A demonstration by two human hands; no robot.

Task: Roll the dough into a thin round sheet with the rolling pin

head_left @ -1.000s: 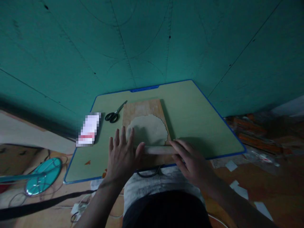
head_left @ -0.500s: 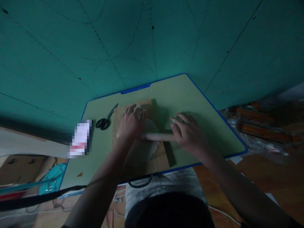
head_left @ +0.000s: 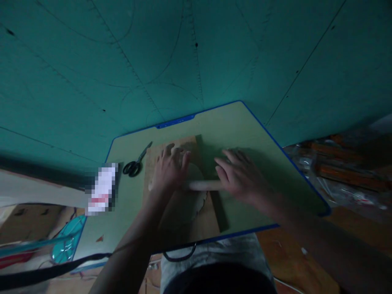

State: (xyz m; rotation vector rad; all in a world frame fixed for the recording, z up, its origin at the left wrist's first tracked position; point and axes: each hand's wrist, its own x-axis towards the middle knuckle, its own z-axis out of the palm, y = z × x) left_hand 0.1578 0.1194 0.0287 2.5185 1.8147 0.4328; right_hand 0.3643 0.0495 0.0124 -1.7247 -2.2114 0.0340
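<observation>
What changed: a second ago the rolling pin [head_left: 203,185] sat at the near edge of the dough [head_left: 186,200], down by the person's body. Now it's been pushed up over the far half, so most of the flat sheet shows below the pin instead of above it. Half a second ago it was about where it is now, maybe a touch further up.

What that means: looks like the top of a forward stroke to me, the sheet already thin and wide with a ragged edge at lower right.

Left hand: left hand [head_left: 169,171], just left of centre frame, lies flat with fingers spread over the left end of the pin. Palm pressing down, nothing pinched.

Right hand: right hand [head_left: 240,176], right of centre, same story. Fingers stretched out flat on the right end, pressing and not wrapped around it.

Where the dough is: middle of the frame on the wooden board [head_left: 211,220], partly under the left forearm.

Surface: board sits on a pale green mat [head_left: 254,139] with a blue border, which fills the centre of the frame.

Other bits: black-handled scissors [head_left: 134,164] lie on the mat left of the board, and a blurred-out white packet [head_left: 102,188] sits further left.

Room: pretty dim. Big teal sheet [head_left: 92,61] with thin drawn arcs and lines covers the whole upper frame. Clutter in orange wrappers [head_left: 343,167] at the right edge, and cables and a teal wire thing [head_left: 65,241] at lower left.
</observation>
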